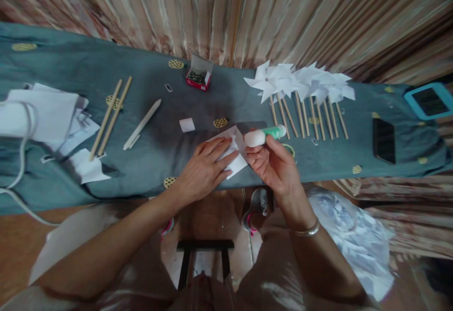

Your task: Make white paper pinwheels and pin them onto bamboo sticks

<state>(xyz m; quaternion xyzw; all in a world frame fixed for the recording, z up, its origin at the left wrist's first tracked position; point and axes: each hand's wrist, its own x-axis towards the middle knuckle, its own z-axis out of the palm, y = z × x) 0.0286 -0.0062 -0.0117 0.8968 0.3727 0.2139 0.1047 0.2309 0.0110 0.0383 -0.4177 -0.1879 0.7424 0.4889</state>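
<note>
A white sheet of paper (238, 164) lies near the table's front edge, partly hidden by my left hand (207, 167). That hand rests flat on it with fingers stretched out. Just to the right, my right hand (274, 164) is closed around a white and green glue bottle (256, 138), held tilted above the table with its white end toward the paper. A small white paper piece (187, 124) sits beyond my left hand. Part of a yellow-green ring (289, 149) shows behind my right hand.
Paper pinwheels (279, 80) on sticks line the back right. An open red box (198, 77) of small metal pieces stands at the back. Leftward lie a utility knife (143, 124), two wooden sticks (115, 113) and stacked paper (42, 113). A phone (384, 141) is at the right.
</note>
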